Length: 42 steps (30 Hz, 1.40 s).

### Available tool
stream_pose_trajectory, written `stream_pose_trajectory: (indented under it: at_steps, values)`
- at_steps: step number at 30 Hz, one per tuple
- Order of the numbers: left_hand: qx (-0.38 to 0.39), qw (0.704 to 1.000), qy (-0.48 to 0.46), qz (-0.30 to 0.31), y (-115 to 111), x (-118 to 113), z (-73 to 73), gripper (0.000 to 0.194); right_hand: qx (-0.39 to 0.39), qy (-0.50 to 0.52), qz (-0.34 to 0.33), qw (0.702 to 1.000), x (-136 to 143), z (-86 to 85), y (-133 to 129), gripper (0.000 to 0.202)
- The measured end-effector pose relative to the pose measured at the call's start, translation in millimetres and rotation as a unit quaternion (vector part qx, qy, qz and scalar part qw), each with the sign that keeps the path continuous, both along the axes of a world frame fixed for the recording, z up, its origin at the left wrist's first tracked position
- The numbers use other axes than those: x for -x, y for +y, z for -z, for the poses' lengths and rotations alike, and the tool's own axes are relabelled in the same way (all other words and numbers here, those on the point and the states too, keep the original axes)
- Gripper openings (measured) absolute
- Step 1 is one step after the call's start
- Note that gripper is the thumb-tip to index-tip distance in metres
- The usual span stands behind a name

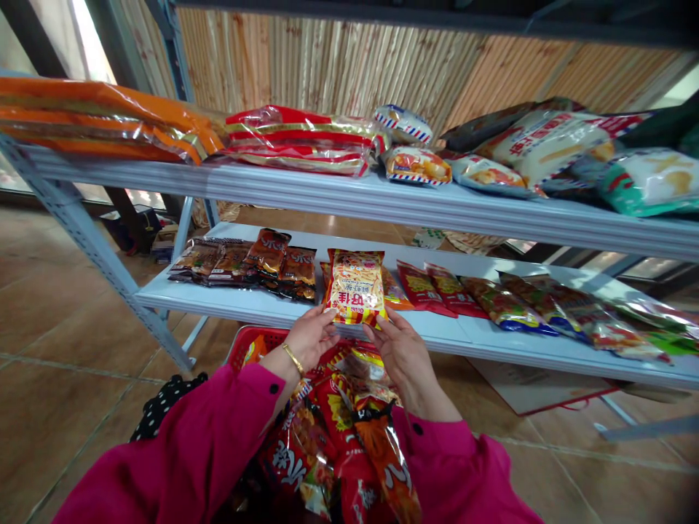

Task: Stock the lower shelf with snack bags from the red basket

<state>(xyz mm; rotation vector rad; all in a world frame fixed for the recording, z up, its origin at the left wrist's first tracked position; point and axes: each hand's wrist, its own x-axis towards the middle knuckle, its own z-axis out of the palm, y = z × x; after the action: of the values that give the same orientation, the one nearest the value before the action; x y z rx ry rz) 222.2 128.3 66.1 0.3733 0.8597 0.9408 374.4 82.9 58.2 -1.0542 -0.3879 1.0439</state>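
Packet in hand: yellow-and-red prawn cracker packet (356,285), over the lower shelf (234,231) near its front edge; its printing reads upside down from the wearer's side.
Left hand (310,340): pinching the packet's near left corner; finger ends at the edge, the rest curled below.
Right hand (403,358): pinching the near right corner; wrist low, palm turned inward.
Handling, my judgement: light, even pressure at both corners should do; a hard squeeze could crush the crackers. Best kept level, with both sides moving together and the fingers clear of the shelf lip.
Neighbours: dark brown packets (269,255) to the left, red packets (424,288) to the right. Little side room, so a straight line in or out looks safest; a sideways sweep could knock these.
Below: red basket (239,340) heaped with glossy packets (376,440); sleeves could catch on the pile.
Hidden: underside of the held packet and the fingertips beneath. An orange packet (397,292) shows only partly behind it; contact between the two, cannot tell.
Cut off: basket's near end, under the pile and sleeves; shelf's right end.
Hard to read: far-right packets, blurred.
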Motion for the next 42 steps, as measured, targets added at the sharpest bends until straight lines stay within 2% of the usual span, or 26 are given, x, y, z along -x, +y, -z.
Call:
stream_pose_trajectory:
  at_steps: [9,17,22,27,33,42]
  values:
    - [0.045,0.994,-0.033,-0.092,42,-37,9.9,0.008,0.021,-0.039,-0.015,0.999,-18,6.2,61,0.026]
    - [0.089,0.982,-0.063,-0.157,67,-49,24.7,0.011,0.052,-0.082,-0.023,0.995,-18,16.2,94,0.023]
    - [0.105,0.976,-0.078,-0.177,71,-50,32.4,0.016,0.088,-0.139,0.002,0.986,-18,22.6,101,0.024]
    - [0.103,0.972,-0.091,-0.192,71,-49,33.3,0.017,0.112,-0.192,0.025,0.975,-14,23.1,101,0.028]
    - [0.099,0.971,-0.094,-0.198,68,-44,30.0,0.017,0.100,-0.199,0.001,0.975,-5,23.7,101,0.024]
    - [0.105,0.974,-0.094,-0.178,66,-31,25.8,0.017,0.104,-0.182,0.026,0.977,-6,25.6,89,0.033]
